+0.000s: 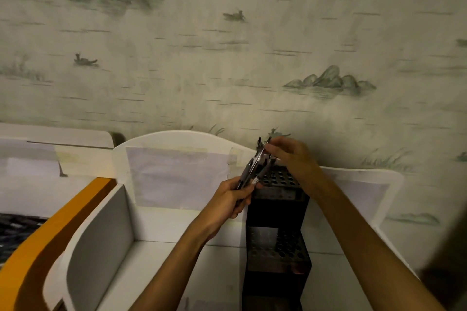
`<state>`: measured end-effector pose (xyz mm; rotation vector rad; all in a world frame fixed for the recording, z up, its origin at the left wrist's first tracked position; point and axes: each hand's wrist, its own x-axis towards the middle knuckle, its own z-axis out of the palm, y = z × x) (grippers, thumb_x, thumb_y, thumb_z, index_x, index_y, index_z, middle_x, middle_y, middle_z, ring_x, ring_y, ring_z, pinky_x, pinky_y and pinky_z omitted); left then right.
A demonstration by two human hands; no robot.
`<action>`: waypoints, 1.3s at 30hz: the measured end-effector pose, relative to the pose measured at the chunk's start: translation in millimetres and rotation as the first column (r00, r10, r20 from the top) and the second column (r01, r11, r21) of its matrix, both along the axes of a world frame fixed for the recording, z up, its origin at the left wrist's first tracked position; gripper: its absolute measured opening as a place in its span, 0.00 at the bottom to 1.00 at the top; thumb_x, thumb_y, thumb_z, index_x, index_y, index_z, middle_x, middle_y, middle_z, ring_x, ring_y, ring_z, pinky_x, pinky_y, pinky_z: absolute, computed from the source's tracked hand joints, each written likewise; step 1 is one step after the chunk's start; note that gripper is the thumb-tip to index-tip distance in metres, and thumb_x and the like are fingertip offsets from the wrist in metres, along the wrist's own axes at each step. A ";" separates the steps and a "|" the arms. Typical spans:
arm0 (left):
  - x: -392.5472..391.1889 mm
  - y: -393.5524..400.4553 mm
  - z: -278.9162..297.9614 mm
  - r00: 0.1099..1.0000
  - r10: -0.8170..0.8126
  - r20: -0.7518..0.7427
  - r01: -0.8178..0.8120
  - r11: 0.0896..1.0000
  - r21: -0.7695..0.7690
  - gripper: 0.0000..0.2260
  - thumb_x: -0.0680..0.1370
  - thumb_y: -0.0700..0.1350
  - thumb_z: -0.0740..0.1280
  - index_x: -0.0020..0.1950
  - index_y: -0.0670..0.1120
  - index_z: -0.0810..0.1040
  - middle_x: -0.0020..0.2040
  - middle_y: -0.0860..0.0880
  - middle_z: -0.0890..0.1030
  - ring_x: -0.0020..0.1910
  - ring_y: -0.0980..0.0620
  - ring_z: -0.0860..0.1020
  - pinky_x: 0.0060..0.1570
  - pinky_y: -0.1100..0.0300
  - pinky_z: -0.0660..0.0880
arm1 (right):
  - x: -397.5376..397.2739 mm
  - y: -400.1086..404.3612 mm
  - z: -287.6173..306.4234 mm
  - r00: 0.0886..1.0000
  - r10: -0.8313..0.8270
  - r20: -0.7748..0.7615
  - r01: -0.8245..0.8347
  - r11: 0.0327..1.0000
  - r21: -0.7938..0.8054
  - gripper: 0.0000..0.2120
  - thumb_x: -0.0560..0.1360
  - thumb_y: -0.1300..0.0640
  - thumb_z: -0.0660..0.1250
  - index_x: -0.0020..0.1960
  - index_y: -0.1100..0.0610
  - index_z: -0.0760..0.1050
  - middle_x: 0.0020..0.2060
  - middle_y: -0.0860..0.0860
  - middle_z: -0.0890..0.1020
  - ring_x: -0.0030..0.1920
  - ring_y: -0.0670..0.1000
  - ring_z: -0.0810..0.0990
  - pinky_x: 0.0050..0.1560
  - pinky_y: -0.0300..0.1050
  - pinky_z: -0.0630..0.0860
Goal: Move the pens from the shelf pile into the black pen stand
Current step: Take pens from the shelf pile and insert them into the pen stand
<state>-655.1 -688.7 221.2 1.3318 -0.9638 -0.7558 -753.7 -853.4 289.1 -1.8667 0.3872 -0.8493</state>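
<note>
Pen transfer: bundle at the upper tier of the stand

Status. Left hand (228, 201) is curled around the lower ends of a bundle of dark, slim pens (252, 169). Right hand (290, 156) pinches the upper end of one pen in that bundle between fingertips and thumb. Neither hand is released.

Location of task items. The bundle sits directly over the left edge of the tall black perforated pen stand (276, 230), at the stand's 11 o'clock. The stand rests on the white shelf (177, 272) and has two stepped tiers of round holes; the upper tier lies just beside the pen bodies, the lower tier toward 6 o'clock. No shelf pile is visible; whether pens remain there cannot be told.

Governing relation. The long axis of the bundle runs from 7 o'clock at the left hand to 1 o'clock at the right hand, tilted rather than upright. The upper-tier holes lie at 5 o'clock from the right fingertips, close below them. The right hand is the nearer one to those holes and holds the free end, so the next move probably calls for it to draw one pen clear, turn it near vertical, and lower its tip into a hole.

Markings. A small pale label shows on one pen near the left hand; its text is too small to read. No brand is legible.
</note>
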 end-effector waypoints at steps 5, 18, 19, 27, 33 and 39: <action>3.1 0.9 -5.2 0.999 0.049 -0.004 -0.049 0.999 0.020 0.12 0.84 0.45 0.59 0.56 0.41 0.80 0.30 0.52 0.69 0.25 0.57 0.63 0.24 0.65 0.58 | -4.5 -11.5 17.2 0.958 -0.156 0.239 0.085 0.956 0.282 0.09 0.79 0.60 0.66 0.55 0.65 0.77 0.45 0.59 0.86 0.44 0.58 0.86 0.46 0.53 0.83; 13.0 1.4 -10.7 0.995 0.096 -0.038 -0.099 0.993 -0.071 0.11 0.85 0.44 0.57 0.59 0.41 0.76 0.36 0.45 0.73 0.24 0.52 0.63 0.23 0.62 0.57 | -7.5 -47.4 8.6 0.896 -0.391 0.209 0.426 0.890 -0.163 0.07 0.79 0.58 0.67 0.54 0.60 0.79 0.42 0.53 0.84 0.33 0.47 0.84 0.37 0.41 0.82; 12.7 1.5 -10.2 0.995 0.095 -0.038 -0.098 0.992 -0.074 0.11 0.85 0.44 0.57 0.59 0.41 0.77 0.36 0.46 0.74 0.24 0.52 0.63 0.22 0.63 0.58 | -5.8 -48.4 7.4 0.898 -0.392 0.201 0.427 0.887 -0.177 0.07 0.78 0.58 0.67 0.54 0.60 0.79 0.42 0.53 0.84 0.33 0.47 0.84 0.37 0.40 0.82; 13.6 2.8 -8.6 0.993 0.121 -0.014 -0.121 0.990 -0.074 0.11 0.85 0.45 0.58 0.61 0.44 0.78 0.35 0.49 0.73 0.25 0.54 0.64 0.23 0.63 0.61 | 3.1 -50.7 -6.3 0.917 -0.377 0.130 0.399 0.870 -0.289 0.09 0.76 0.56 0.70 0.54 0.59 0.81 0.42 0.52 0.84 0.39 0.51 0.84 0.44 0.50 0.84; 11.8 1.4 -7.9 0.993 0.120 -0.011 -0.121 0.990 -0.078 0.11 0.85 0.44 0.58 0.61 0.43 0.77 0.34 0.50 0.73 0.25 0.54 0.64 0.23 0.64 0.61 | 0.6 -46.5 -17.6 0.930 -0.362 0.064 0.359 0.861 -0.361 0.09 0.76 0.56 0.71 0.54 0.58 0.81 0.43 0.51 0.85 0.42 0.50 0.84 0.49 0.53 0.83; 11.1 -0.8 -9.6 0.993 0.114 -0.019 -0.115 0.991 -0.067 0.10 0.85 0.44 0.59 0.60 0.45 0.78 0.36 0.48 0.73 0.25 0.54 0.64 0.23 0.62 0.60 | -2.3 -41.7 -26.2 0.934 -0.357 0.016 0.332 0.851 -0.406 0.11 0.77 0.56 0.69 0.57 0.59 0.80 0.48 0.53 0.84 0.46 0.49 0.82 0.53 0.45 0.79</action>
